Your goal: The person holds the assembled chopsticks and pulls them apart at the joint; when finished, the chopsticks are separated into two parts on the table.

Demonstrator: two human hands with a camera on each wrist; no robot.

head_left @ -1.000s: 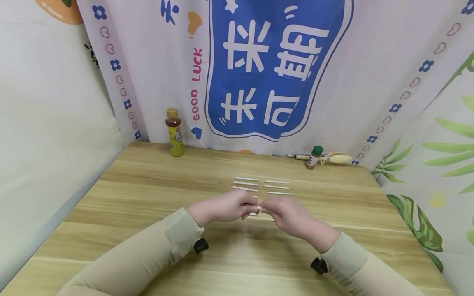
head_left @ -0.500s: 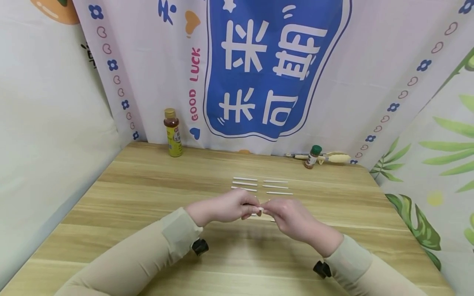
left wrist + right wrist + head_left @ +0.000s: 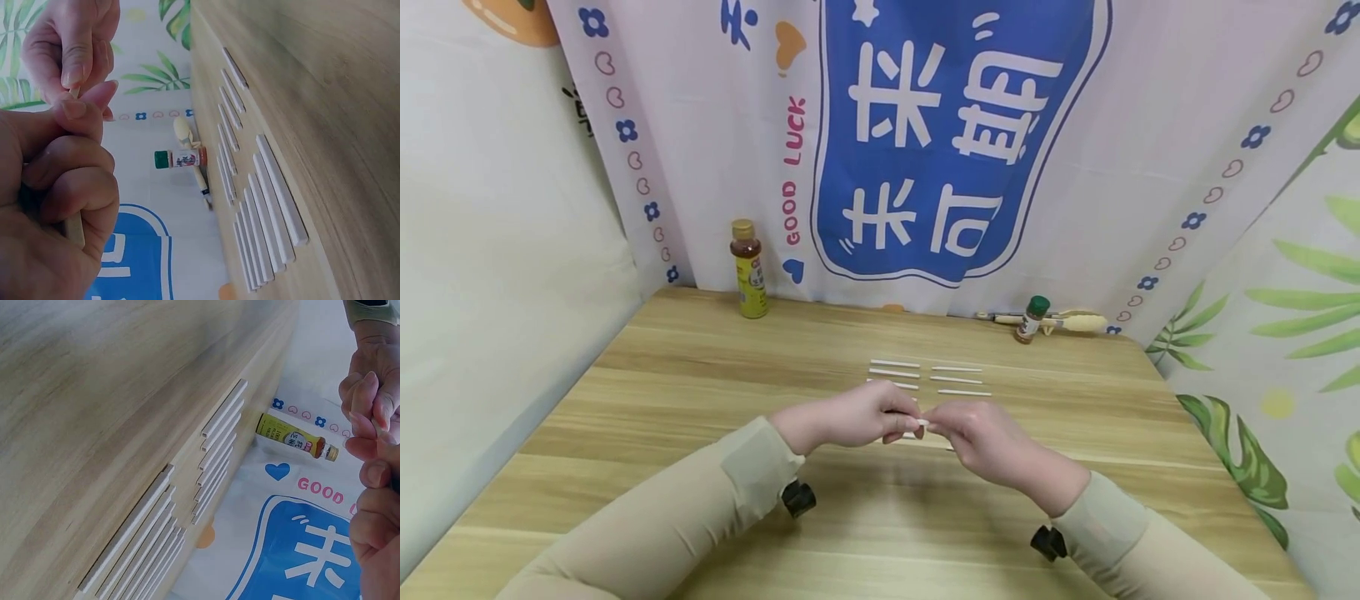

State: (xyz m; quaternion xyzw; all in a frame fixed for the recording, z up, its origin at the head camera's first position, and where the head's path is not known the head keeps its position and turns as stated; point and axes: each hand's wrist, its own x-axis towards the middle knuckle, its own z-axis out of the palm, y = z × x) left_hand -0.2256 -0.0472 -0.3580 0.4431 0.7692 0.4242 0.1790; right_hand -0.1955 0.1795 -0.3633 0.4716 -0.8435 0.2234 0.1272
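My left hand (image 3: 871, 415) and right hand (image 3: 985, 440) meet above the wooden table, pinching a thin white stick (image 3: 922, 422) between their fingertips. Seen from the left wrist, the left hand (image 3: 62, 181) curls around most of this stick, whose lower end (image 3: 75, 231) sticks out under the fingers. At its upper end the right hand (image 3: 75, 44) grips with thumb and fingers. Similar white sticks lie flat below in two columns, a left column (image 3: 895, 374) and a right column (image 3: 964, 392). In the head view the hands partly cover the nearer ones.
At the back left of the table (image 3: 700, 400) stands a yellow-labelled bottle (image 3: 751, 279). A small green-capped jar (image 3: 1032, 319) is at the back right, in front of cream-tipped tongs (image 3: 1082, 322). A printed cloth (image 3: 1075, 217) hangs behind the table.
Both hands keep their pinch on the stick and have shifted only slightly to the left. The head view itself has moved a little. The sticks on the table have stayed put.
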